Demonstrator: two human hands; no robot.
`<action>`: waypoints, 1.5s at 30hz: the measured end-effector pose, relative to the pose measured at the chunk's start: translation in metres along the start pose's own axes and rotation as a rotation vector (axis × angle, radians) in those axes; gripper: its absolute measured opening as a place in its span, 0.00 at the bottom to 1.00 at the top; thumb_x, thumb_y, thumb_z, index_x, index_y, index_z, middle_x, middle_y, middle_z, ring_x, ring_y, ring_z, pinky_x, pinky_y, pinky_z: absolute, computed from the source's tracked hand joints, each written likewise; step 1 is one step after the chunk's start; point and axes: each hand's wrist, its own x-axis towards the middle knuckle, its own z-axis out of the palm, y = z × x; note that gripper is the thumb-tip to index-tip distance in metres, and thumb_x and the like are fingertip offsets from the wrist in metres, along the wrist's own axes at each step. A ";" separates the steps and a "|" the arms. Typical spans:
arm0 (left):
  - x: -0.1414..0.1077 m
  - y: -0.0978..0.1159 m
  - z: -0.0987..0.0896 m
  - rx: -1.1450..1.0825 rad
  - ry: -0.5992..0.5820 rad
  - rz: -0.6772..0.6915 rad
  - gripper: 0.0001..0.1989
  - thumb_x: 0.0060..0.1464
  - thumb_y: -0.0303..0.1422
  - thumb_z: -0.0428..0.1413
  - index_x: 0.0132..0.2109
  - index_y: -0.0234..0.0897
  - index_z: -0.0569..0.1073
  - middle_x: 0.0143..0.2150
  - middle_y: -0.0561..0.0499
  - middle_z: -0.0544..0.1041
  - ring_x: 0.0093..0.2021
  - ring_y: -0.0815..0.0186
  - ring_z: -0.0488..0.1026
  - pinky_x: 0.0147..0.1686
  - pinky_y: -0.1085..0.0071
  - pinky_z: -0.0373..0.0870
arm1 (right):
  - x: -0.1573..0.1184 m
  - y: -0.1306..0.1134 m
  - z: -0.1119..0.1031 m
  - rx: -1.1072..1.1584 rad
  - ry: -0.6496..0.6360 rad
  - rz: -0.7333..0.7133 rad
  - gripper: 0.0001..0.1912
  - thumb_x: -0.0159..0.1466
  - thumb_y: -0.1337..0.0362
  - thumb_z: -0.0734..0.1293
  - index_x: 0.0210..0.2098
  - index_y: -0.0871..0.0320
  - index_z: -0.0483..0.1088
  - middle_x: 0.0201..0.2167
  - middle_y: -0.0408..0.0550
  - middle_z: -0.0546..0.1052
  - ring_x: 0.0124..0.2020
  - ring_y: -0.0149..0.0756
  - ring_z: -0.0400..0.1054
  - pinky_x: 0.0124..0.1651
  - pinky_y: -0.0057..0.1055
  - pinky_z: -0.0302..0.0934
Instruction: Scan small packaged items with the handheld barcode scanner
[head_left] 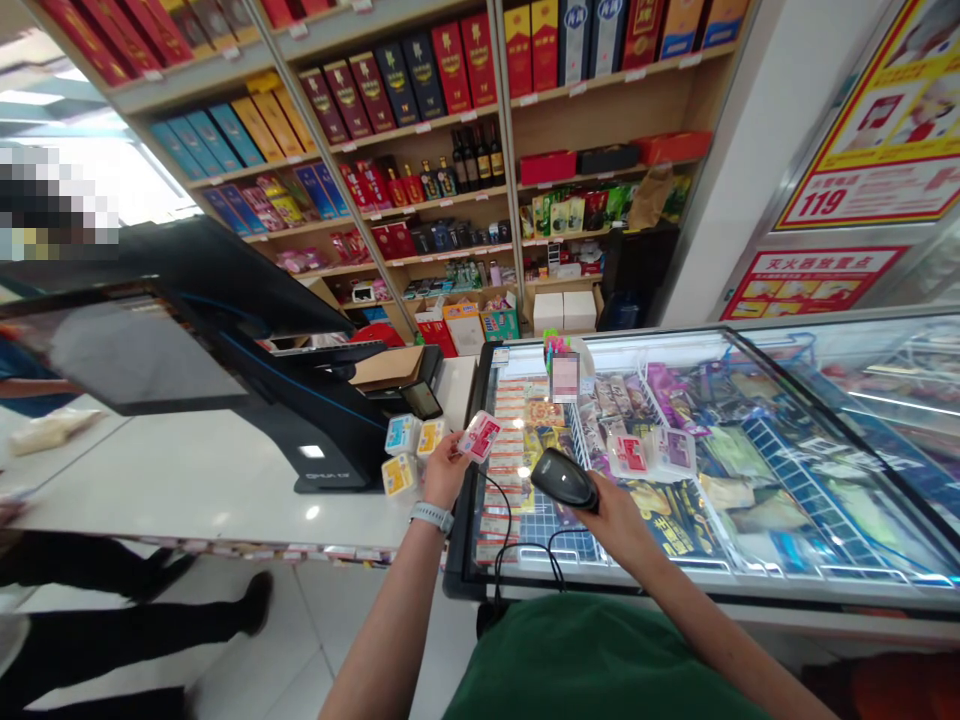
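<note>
My left hand [445, 468] grips a small plastic tub with a pink-red label [480, 437], held up over the left edge of the glass-topped freezer. In my right hand [611, 510] is a black barcode scanner [564, 478], its head pointing left toward the tub. A black cable [504, 540] loops below it. Beside my left hand, a blue-labelled tub [402, 434] and two yellow-labelled tubs [399, 474] sit on the white counter. A red-labelled tub [628, 454] and a purple-labelled tub [676, 451] rest on the freezer glass to the right.
A black checkout terminal [300, 400] stands on the white counter [187, 480] at left. Packaged goods fill the freezer [750, 480]. Shelves of boxed bottles [420, 80] line the back wall. People's legs [135, 610] show beyond the counter.
</note>
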 end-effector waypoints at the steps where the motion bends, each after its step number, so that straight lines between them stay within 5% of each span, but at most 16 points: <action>1: 0.001 -0.001 0.000 0.012 -0.002 0.006 0.20 0.42 0.24 0.61 0.46 0.34 0.73 0.36 0.47 0.79 0.34 0.65 0.76 0.39 0.69 0.71 | 0.000 0.000 0.000 -0.008 0.002 0.002 0.12 0.57 0.67 0.65 0.42 0.58 0.67 0.37 0.51 0.77 0.40 0.44 0.72 0.39 0.32 0.60; 16: 0.011 -0.019 -0.001 0.126 -0.031 0.080 0.23 0.44 0.27 0.61 0.50 0.33 0.73 0.38 0.47 0.79 0.35 0.66 0.76 0.40 0.69 0.71 | 0.000 0.007 0.003 -0.004 -0.003 -0.010 0.14 0.56 0.67 0.64 0.43 0.57 0.67 0.37 0.50 0.77 0.40 0.43 0.72 0.41 0.32 0.60; 45: 0.006 -0.015 0.006 0.158 -0.030 0.114 0.21 0.44 0.28 0.61 0.49 0.33 0.74 0.36 0.48 0.78 0.33 0.67 0.75 0.37 0.70 0.71 | -0.006 0.011 -0.001 0.001 0.037 -0.028 0.16 0.56 0.67 0.65 0.45 0.58 0.68 0.38 0.51 0.77 0.41 0.44 0.72 0.41 0.34 0.61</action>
